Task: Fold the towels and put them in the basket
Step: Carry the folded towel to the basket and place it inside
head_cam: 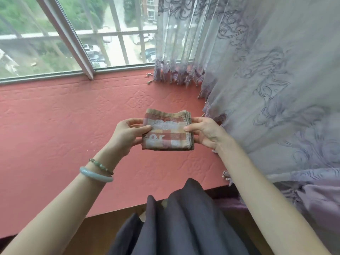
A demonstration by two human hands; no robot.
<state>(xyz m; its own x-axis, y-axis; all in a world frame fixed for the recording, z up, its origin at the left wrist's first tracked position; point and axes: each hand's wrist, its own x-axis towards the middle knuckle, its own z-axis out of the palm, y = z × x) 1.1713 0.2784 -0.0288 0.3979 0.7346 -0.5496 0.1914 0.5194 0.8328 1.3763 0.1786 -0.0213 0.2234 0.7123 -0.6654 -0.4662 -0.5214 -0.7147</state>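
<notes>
A small checked towel (166,132), red, orange and white with worn letters, is folded into a thick square and held in the air above the pink padded window seat (64,126). My left hand (127,134) pinches its left edge, thumb on top and fingers underneath. My right hand (206,132) pinches its right edge the same way, beside the layered hems. No basket is in view.
A lilac patterned curtain (266,89) hangs along the right side, close to my right arm. The window (73,34) with its rail stands behind the seat. Dark grey cloth (184,218) drapes over my lap at the bottom, over a brown wooden edge (103,227).
</notes>
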